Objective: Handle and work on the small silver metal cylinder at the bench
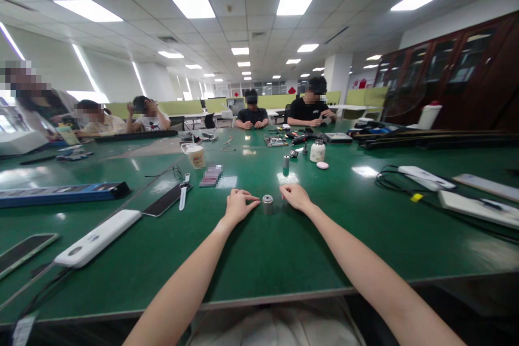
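A small silver metal cylinder (267,205) with a round hole in its top stands upright on the green table between my hands. My left hand (239,206) is just to its left, fingers stretched towards it and nothing seen in them. The fingertips are close to its side; I cannot tell if they touch. To the right of the cylinder, and apart from it, is my right hand (297,197), with curled fingers pressed together. Whatever it may hold is hidden. Beyond that hand, a second, slimmer metal cylinder (286,164) stands upright.
Farther back are a white jar (317,152), its pink lid (322,165) and a paper cup (195,157). Leftward lie a watch (184,192), a dark tablet (164,201) and a white power bank (98,238). Cables and white devices (425,177) lie right. Several people sit across the table.
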`<state>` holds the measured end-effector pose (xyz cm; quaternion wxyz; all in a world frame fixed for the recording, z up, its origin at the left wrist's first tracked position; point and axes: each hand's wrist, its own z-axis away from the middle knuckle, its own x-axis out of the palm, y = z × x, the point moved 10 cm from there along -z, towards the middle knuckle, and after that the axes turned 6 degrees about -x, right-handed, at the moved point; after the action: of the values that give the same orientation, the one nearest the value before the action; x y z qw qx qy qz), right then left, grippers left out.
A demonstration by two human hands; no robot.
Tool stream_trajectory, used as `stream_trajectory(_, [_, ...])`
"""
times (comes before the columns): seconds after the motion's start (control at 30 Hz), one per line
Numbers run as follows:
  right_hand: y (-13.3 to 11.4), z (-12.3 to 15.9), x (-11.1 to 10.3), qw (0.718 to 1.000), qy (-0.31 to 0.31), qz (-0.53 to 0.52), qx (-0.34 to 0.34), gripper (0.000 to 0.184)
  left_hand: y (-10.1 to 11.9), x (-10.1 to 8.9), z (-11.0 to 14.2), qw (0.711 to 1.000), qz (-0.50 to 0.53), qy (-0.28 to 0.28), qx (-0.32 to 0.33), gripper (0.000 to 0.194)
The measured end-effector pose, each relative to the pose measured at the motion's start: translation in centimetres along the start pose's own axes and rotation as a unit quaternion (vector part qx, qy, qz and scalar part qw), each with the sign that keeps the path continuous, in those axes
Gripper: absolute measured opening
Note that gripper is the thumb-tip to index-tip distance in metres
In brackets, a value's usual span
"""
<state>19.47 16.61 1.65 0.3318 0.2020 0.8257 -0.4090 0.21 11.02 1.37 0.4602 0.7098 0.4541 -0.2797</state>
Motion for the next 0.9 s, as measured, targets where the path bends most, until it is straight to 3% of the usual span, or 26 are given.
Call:
stream_trajectory(0.17, [-0.6,0.2,0.3,0.999,-0.022,0.037,-0.013,0.044,1.4,-1.2,0.2,0.999,0.009,0.030,0.018,0.018])
stream_trajectory(0.37, [-0.8,0.2,0.4,0.998,-0.025,0.049,-0.025,0.045,5.2,-3.2,0.9,0.988,0.082,0.102,0.086,0.018])
stream_trajectory(0.5, [-1.0,0.3,0.4,0.998,-0.021,0.056,-0.035,0.045,6.8,-3.0,1.3,0.985,0.101,0.089,0.106,0.018])
stream_trajectory(0.73, [-1.5,0.4,0.0,0.998,-0.003,0.052,-0.034,0.043,6.4,-3.0,1.5,0.987,0.103,0.079,0.097,0.020])
stream_trajectory(0.9, [-2.7,0.2,-0.9,0.998,0.048,0.012,-0.050,0.048,7.3,-3.1,1.9,0.984,0.103,0.063,0.128,0.020])
